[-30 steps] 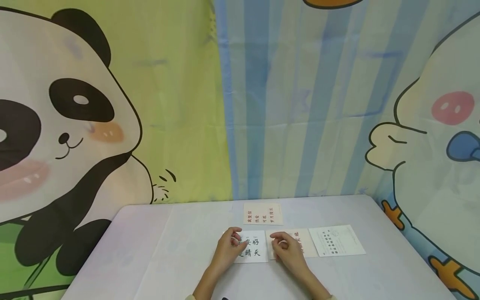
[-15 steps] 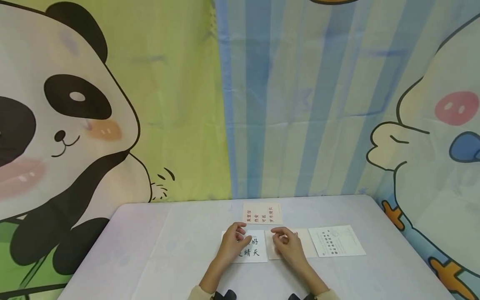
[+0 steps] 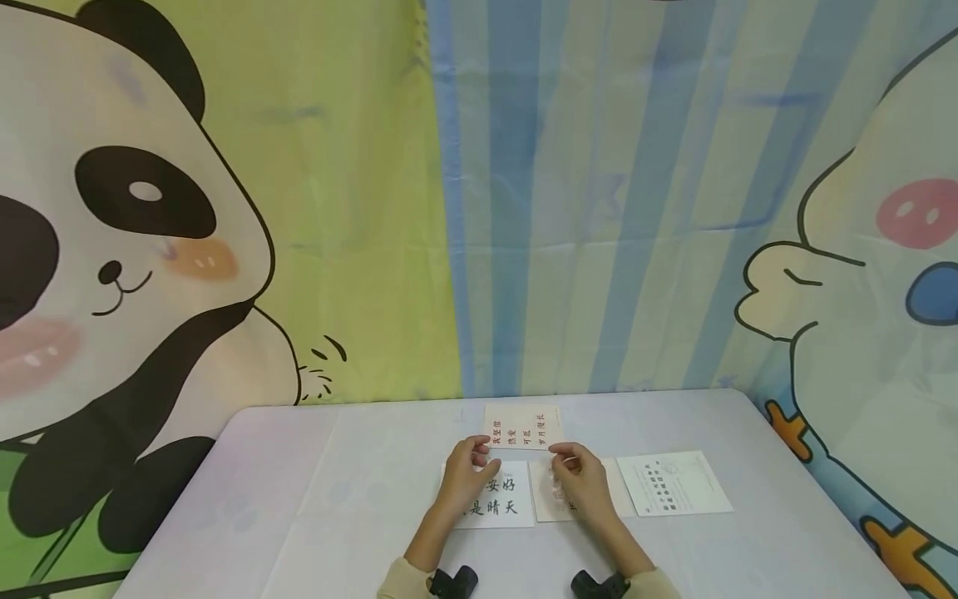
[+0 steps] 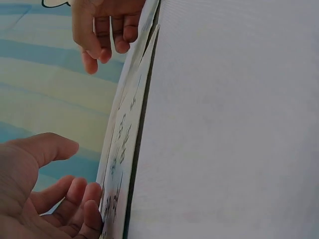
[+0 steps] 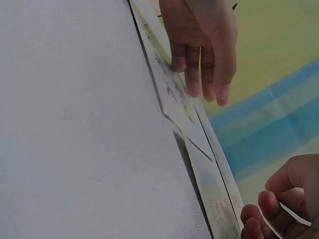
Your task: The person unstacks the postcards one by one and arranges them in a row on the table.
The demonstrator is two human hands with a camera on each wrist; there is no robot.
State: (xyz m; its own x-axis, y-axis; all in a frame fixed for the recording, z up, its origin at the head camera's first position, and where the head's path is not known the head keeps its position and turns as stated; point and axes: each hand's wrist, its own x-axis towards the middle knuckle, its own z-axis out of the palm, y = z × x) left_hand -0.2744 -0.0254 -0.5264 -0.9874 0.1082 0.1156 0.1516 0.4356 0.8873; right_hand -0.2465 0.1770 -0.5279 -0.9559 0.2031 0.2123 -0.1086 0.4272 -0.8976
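My left hand (image 3: 466, 476) is over the left part of a white card (image 3: 509, 509) with large black characters, its fingers loosely bent and holding nothing. To its right, my right hand (image 3: 586, 484) partly covers a cream card (image 3: 548, 499); its fingers curve loosely with nothing between them. Just beyond both hands lies another cream card (image 3: 524, 426) with red characters, its near corners close to the fingertips. In the left wrist view, the thumb and fingers of the left hand (image 4: 50, 191) stand apart beside the white card's edge. The right wrist view has the right hand (image 5: 289, 199) near the cards.
A white card (image 3: 677, 487) with small black print lies at the right end of the near row. The cards rest on a pale table (image 3: 359, 499). Behind it hangs a curtain (image 3: 374, 249) with a printed panda and stripes.
Both hands have moved slightly forward toward the far cream card, and more of the forearms and wrist cameras shows. The cards keep their places on the table.
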